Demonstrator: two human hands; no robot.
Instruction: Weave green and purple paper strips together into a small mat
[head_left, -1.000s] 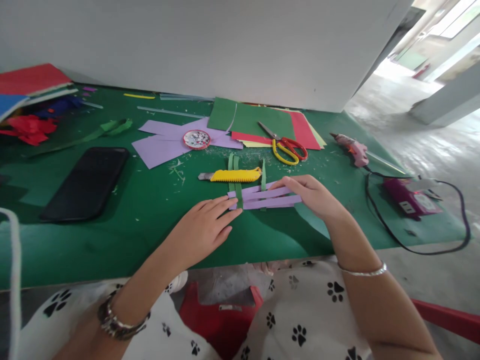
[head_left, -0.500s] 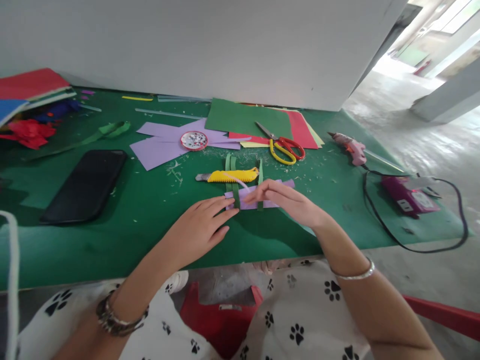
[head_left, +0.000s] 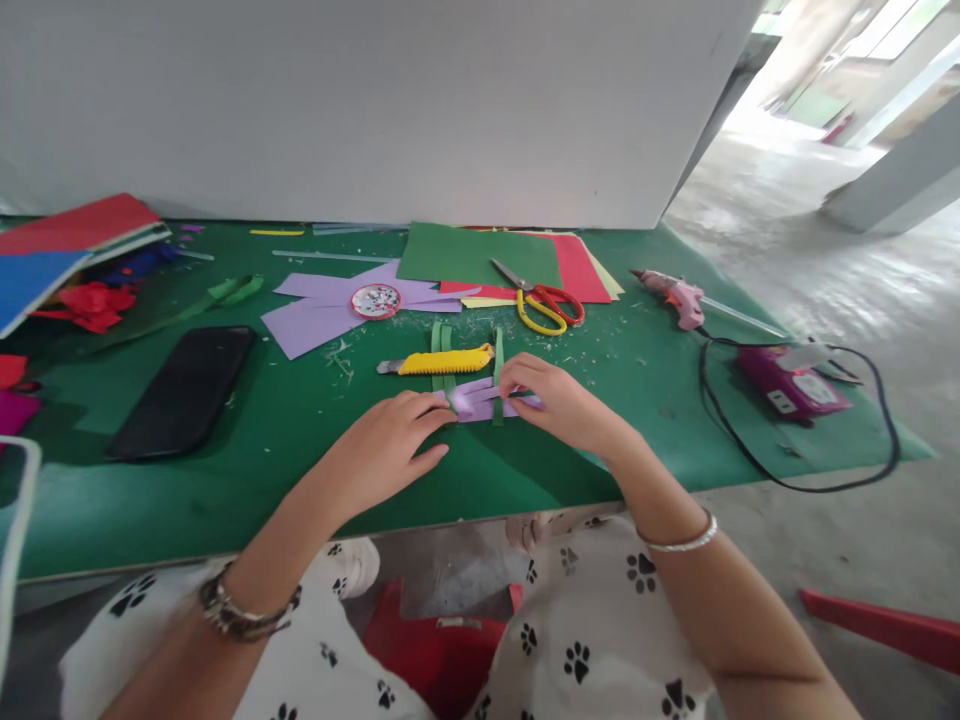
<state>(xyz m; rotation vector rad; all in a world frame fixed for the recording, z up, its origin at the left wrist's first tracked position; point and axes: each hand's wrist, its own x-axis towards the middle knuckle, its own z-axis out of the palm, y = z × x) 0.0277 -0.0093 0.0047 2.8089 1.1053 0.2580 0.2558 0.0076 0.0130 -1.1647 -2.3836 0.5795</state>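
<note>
Purple paper strips lie crosswise over green paper strips near the table's front. My left hand rests flat with fingers stretched out, its fingertips pressing the left end of the purple strips. Thumb and forefinger of my right hand pinch a narrow purple strip at the right green strip. Just beyond both hands a yellow utility knife lies across the green strips, its blade end to the left. The fingers partly hide where the strips cross.
Behind are purple paper with a round dish, coloured sheets and scissors. A black phone lies left. Rightward are a pink glue gun, its looped cord and a purple power socket.
My right hand's fingers have closed on the narrow purple strip, which now lies lower and flatter over the others. My left hand stays on the left end. The view has shifted slightly.
</note>
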